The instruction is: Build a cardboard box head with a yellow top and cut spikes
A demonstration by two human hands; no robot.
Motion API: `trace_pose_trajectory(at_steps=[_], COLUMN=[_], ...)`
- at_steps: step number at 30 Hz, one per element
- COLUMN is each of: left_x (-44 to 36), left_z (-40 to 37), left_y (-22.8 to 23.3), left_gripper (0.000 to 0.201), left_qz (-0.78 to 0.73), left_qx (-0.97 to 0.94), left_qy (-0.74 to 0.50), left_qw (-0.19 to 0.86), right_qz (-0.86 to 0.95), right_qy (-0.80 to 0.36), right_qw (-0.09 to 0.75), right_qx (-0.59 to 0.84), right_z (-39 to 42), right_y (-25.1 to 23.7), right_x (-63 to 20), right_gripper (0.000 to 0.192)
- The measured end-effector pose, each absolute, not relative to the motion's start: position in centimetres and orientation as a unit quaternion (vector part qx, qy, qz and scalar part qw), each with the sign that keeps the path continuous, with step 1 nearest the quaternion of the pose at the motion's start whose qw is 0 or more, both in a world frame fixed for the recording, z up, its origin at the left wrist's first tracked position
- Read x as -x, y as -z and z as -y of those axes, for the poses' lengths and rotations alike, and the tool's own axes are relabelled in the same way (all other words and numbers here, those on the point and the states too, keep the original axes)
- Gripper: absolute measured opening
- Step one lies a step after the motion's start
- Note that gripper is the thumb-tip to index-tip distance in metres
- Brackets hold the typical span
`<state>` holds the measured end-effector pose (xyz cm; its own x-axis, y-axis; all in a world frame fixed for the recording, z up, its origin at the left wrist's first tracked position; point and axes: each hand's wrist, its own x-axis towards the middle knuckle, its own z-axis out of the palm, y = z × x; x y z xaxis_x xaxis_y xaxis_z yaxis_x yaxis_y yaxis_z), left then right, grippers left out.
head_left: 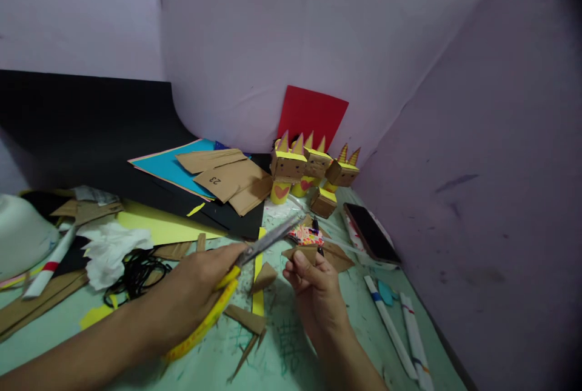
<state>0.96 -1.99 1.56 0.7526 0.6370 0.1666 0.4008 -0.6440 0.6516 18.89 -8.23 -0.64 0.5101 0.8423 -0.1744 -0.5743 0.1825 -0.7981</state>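
My left hand (202,294) is closed around the yellow handles of a pair of scissors (266,242), whose blades point up and to the right. Between the thumb and fingers of my right hand (316,285) is a small brown cardboard piece (304,251). The blades pass just beyond it, apart from it as far as I can see. Below, cardboard scraps (248,318) lie on the green tabletop beside a yellow paper strip (258,303). A patterned red and yellow piece (304,234) rests behind my right hand.
Several cardboard figures with pointed horns (290,167) stand at the back before a red sheet (311,115). Cardboard sheets (227,176) lie on black paper at left. A phone (370,230) and white markers (390,324) are at right; crumpled tissue (113,251) and black cord (140,273) at left.
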Motion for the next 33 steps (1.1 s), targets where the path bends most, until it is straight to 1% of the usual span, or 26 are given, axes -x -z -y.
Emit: trace_pose_trajectory(at_steps=[2, 5, 9, 12, 14, 17, 20, 25, 29, 33], left_x=[-0.8, -0.6, -0.8, -1.1, -1.1, -0.7, -0.2, -0.2, -0.5, -0.6], left_z=[1.4, 0.9, 1.3, 2.0, 2.5, 2.9, 2.8, 2.6, 2.6, 2.6], left_y=[-2.2, -2.8, -3.0, -2.8, -2.1, -0.7, 0.8, 1.2, 0.9, 1.1], left_gripper=[0.025, 0.023, 0.023, 0.026, 0.031, 0.052, 0.060, 0.066, 0.062, 0.059], left_qz=[-0.328, -0.369, -0.356, -0.311, -0.292, -0.298, -0.275, -0.261, -0.272, -0.284], left_qx=[-0.872, -0.864, -0.872, -0.885, -0.890, -0.900, -0.917, -0.927, -0.926, -0.920], left_qy=[-0.198, -0.206, -0.186, -0.167, -0.176, -0.199, -0.187, -0.159, -0.135, -0.148], left_qw=[0.304, 0.273, 0.278, 0.304, 0.304, 0.248, 0.221, 0.218, 0.226, 0.223], right_qz=[0.120, 0.109, 0.111, 0.120, 0.127, 0.135, 0.144, 0.177, 0.199, 0.218], right_qy=[-0.484, -0.493, -0.483, -0.480, -0.485, -0.484, -0.479, -0.492, -0.491, -0.493], right_qw=[0.754, 0.748, 0.756, 0.763, 0.762, 0.762, 0.762, 0.757, 0.750, 0.746], right_qx=[0.429, 0.432, 0.428, 0.416, 0.411, 0.409, 0.411, 0.393, 0.396, 0.392], right_z=[8.1, 8.0, 8.0, 8.0, 8.0, 8.1, 8.2, 8.1, 8.1, 8.2], right_y=[0.5, 0.5, 0.5, 0.5, 0.6, 0.7, 0.7, 0.7, 0.6, 0.6], right_x=[-18.9, -18.9, -18.7, -18.7, -18.8, -18.9, -19.0, -18.8, -18.4, -18.3], right_gripper=[0.030, 0.028, 0.026, 0.026, 0.027, 0.028, 0.029, 0.026, 0.023, 0.023])
